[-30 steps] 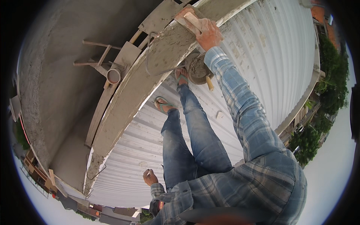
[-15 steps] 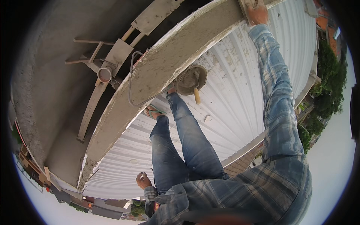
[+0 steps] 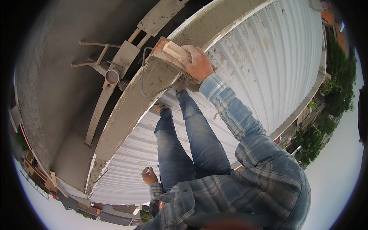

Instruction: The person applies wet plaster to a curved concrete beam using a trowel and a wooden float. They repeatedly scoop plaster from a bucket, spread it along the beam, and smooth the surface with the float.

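My right hand [image 3: 198, 63] grips the handle of a wooden plastering float [image 3: 170, 54], pressed flat on the wet grey mortar along the top of the wall [image 3: 126, 103]. Below that hand is a bucket [image 3: 194, 86], largely covered by the hand and sleeve, so its contents are hidden. My left hand [image 3: 149, 176] hangs low beside my leg over the white sheet roof, its fingers loosely bent and apart, with nothing seen in them. A bent metal rod clamp [image 3: 142, 82] sits across the wall just left of the float.
Ribbed white metal roofing [image 3: 260, 73] lies under my feet. Left of the wall, beyond a drop, stands a plank scaffold [image 3: 100, 111] with a small pail [image 3: 112, 76] on it. Another rod clamp [image 3: 99, 177] grips the wall's near end. Trees [image 3: 335, 80] stand past the roof edge.
My right hand has drawn the float along the wall top from the far end toward me, down to the left. The bucket's trowel is now hidden. My left hand stays low.
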A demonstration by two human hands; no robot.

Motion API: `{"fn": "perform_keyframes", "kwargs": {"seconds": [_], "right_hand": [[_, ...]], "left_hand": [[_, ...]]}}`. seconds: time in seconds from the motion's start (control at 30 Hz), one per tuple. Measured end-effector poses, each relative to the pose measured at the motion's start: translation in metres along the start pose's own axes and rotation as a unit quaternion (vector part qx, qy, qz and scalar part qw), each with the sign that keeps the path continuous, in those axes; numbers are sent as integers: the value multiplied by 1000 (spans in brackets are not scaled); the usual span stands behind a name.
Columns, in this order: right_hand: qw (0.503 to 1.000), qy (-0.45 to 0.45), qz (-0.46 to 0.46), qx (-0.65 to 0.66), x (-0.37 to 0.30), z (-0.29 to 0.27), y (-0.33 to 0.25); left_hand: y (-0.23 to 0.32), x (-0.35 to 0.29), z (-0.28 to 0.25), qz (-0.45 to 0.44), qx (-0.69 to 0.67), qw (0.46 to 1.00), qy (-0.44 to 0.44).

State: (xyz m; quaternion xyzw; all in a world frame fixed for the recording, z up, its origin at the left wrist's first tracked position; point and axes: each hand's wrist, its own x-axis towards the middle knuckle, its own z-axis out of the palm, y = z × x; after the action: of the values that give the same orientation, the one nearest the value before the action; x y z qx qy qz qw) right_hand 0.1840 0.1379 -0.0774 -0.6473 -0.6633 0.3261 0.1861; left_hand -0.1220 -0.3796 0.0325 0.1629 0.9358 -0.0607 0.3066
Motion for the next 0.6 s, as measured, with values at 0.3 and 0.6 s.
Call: {"fn": "perform_keyframes", "kwargs": {"seconds": [0.3, 0.6], "right_hand": [[996, 46, 30, -66, 0, 7, 10], [958, 109, -62, -257, 31, -10, 48]], "left_hand": [[-48, 37, -22, 8, -41, 999, 12], [-26, 29, -24, 8, -46, 999, 23]]}}
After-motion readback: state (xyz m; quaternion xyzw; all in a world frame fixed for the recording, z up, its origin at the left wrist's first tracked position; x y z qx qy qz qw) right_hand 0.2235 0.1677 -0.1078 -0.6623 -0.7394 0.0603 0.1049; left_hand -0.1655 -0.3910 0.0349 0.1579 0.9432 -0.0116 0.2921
